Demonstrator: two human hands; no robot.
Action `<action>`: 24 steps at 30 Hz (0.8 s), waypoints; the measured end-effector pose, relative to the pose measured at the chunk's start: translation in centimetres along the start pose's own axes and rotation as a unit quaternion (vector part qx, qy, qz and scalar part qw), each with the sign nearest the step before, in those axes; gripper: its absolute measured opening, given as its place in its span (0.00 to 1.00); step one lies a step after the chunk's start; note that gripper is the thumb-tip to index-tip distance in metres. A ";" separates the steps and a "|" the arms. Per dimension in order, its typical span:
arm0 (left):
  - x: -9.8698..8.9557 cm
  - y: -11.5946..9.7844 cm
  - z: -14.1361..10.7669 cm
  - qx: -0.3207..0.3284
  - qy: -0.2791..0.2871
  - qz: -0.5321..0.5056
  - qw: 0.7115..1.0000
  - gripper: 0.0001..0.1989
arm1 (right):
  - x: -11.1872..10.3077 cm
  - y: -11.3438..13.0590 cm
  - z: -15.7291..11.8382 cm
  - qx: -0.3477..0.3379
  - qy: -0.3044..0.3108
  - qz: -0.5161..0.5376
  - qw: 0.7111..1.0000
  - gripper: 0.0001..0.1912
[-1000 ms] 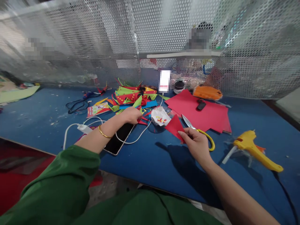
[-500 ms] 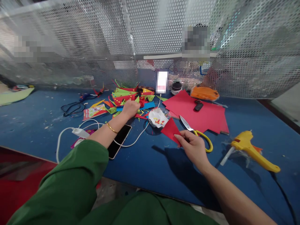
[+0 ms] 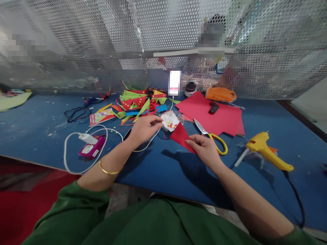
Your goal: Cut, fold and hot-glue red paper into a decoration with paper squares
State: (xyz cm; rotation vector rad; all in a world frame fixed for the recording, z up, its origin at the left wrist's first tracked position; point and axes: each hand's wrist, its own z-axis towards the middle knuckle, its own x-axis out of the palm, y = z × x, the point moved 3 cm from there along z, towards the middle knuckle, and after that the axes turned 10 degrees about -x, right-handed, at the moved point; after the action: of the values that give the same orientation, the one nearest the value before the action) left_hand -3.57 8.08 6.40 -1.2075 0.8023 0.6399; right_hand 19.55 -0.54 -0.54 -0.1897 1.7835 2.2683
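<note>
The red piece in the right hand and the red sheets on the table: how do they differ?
The red piece is much smaller than the red sheets.
The red piece is pinched in the right hand, while the red sheets lie on the blue table.
The red piece has nothing lying on it; the red sheets have a small black object on top.
Both are red and look like paper.

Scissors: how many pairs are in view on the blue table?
1 pair: the yellow-handled scissors lie beside the right hand, blades pointing away from the wearer. Others could be hidden under the paper scraps.
</note>
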 end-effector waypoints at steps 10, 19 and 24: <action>4.8 -1.0 -8.1 -0.096 -0.056 -0.309 0.945 0.11 | 0.8 1.6 -1.2 -0.055 0.029 -0.024 0.998 0.14; 4.8 -1.2 -10.1 -0.151 -0.044 -0.371 0.915 0.08 | 1.6 2.4 -3.4 -0.066 0.050 -0.039 0.996 0.13; 4.9 -1.0 -10.4 -0.124 -0.005 -0.410 0.904 0.09 | 1.4 2.5 -4.4 -0.052 0.069 -0.019 0.996 0.13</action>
State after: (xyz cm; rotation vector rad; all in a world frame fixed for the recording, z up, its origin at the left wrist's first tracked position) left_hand -2.00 -2.18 1.40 -1.6198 0.1434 0.0424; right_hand 17.32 -5.19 0.41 -0.4052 1.7111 2.3738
